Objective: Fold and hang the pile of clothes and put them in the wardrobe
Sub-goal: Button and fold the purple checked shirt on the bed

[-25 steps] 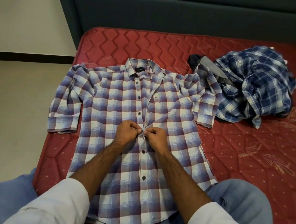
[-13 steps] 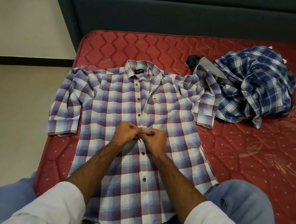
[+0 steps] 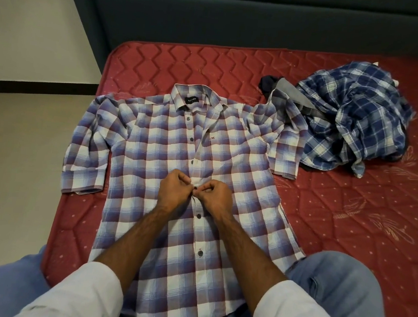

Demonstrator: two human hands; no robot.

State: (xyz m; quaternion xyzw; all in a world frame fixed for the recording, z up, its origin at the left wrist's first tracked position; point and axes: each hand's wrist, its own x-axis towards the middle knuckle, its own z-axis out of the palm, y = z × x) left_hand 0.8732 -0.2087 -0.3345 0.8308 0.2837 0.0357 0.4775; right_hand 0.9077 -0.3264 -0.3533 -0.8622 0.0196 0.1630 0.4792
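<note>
- Checked shirt point(image 3: 152, 153) lies flat, front up, mid-frame on the red mattress point(image 3: 348, 235), its left sleeve at the mattress edge
- Left hand point(image 3: 174, 193) and right hand point(image 3: 215, 197) pinch its button placket, fingers curled
- Crumpled blue clothes pile point(image 3: 354, 121) upper right, bare mattress below it

Collar label point(image 3: 191, 100): text illegible

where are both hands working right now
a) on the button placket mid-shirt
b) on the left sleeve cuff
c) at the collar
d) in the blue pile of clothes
a: the left hand and right hand pinch the placket at the middle of the plaid shirt, well below the collar.
</note>
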